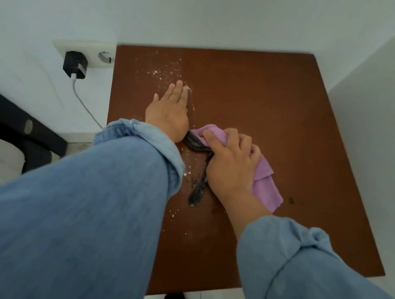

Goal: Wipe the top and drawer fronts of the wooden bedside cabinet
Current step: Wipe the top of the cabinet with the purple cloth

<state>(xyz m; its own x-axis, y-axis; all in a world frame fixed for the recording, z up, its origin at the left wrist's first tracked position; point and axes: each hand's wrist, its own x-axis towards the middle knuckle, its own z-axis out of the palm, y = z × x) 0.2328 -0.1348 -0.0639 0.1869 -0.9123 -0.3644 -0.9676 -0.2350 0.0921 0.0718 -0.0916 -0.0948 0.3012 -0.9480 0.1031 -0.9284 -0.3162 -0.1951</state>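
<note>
The brown wooden bedside cabinet top [262,102] fills the middle of the head view, tucked into a white corner, and its drawer fronts are out of sight below the near edge. The right hand [230,164] has its grip clenched round a bunched lilac cloth [266,185] pressed to the wood, while the left hand [170,112] lies flat with straight fingers, holding nothing, beside a scatter of white powdery specks [167,73]. A wet black smear [200,175] runs from between the hands toward the near edge. The main risk, as I judge it, is that the cloth drags this dark streak across clean wood instead of lifting it, since the cloth is wadded and offers little fresh face. The flat palm could also pick up powder and print it elsewhere. Sweeping leftward may push crumbs off the edge toward the white wall socket [88,52] with its black plug adapter [75,64] and white cable [83,101]. The left blue denim sleeve [110,174] hangs over the near specks and may brush through them.
</note>
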